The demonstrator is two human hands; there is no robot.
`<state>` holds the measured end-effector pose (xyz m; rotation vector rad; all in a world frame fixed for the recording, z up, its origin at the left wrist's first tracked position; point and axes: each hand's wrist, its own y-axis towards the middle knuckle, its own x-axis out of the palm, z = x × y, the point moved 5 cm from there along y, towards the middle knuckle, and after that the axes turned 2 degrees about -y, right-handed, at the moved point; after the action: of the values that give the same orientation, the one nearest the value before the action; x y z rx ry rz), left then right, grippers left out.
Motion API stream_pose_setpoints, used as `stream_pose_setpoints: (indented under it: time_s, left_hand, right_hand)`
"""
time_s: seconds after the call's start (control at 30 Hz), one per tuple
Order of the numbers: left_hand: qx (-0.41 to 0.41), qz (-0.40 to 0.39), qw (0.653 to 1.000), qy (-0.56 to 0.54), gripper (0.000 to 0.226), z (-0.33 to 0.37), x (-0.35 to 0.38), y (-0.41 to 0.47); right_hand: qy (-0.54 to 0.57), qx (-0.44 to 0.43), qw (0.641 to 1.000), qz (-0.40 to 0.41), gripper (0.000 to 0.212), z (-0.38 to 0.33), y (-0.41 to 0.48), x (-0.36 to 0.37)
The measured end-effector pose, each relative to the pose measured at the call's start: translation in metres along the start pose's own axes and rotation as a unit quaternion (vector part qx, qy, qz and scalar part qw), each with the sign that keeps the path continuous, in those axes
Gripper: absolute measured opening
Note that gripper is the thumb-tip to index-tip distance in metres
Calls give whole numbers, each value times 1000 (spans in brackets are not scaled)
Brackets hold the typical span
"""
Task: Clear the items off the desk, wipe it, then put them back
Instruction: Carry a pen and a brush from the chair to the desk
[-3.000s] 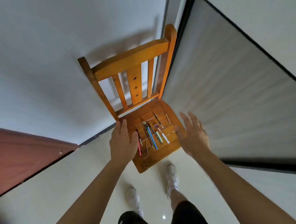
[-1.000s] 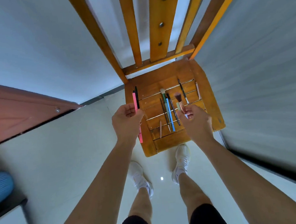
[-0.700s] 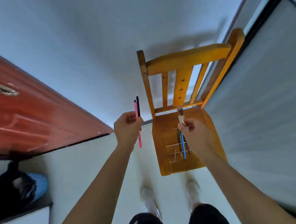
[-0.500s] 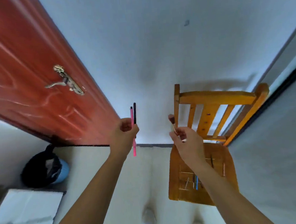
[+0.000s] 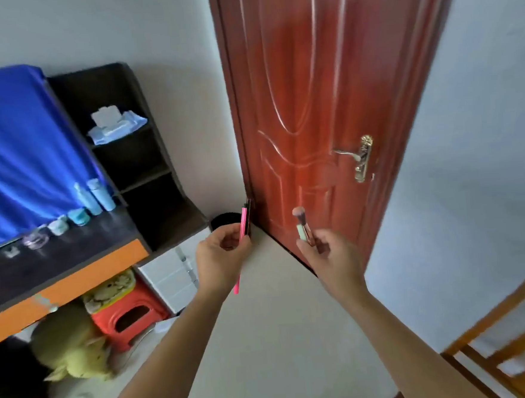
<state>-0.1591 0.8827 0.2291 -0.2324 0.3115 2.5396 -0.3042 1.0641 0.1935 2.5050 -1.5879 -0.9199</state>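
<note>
So closest to the camera, both hands are full: the left hand (image 5: pixel 222 260) has its fingers curled round 2 pens held upright, a pink pen (image 5: pixel 242 228) with a black pen (image 5: pixel 249 215) right behind it. The right hand (image 5: pixel 330 253) pinches a makeup brush (image 5: pixel 300 219) by its pale green handle, bristles up. There might be a 2nd thin handle in that grip, can't tell tbh. Further off on the left is the desk (image 5: pixel 81 252), with bottles (image 5: pixel 96 196) and little jars (image 5: pixel 58 227) already lined along its back edge, so I'd say this is the put-back stage. Next move imo: walk over left and lay these down on the bare dark top without knocking that row.
</note>
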Motion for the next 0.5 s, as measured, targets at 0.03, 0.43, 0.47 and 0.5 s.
stream_pose_setpoints:
  time_s: [0.03,0.43,0.47,0.5]
  left_hand:
    - [5,22,1000,3,25,-5,-34,5]
    - [-39,245,967,52,20,-106,-433,47]
    - [-47,253,965,55,19,-114,-450,52]
    - [-52,260,963,55,18,-122,-465,57]
  right_hand:
    - [2,-22,1000,-13,12,-23,4,26]
    - [50,-128,973,-186,9,-250,-5,376]
    - [53,-123,972,-195,9,-258,-6,396]
    - [55,-120,970,-205,9,-264,-6,414]
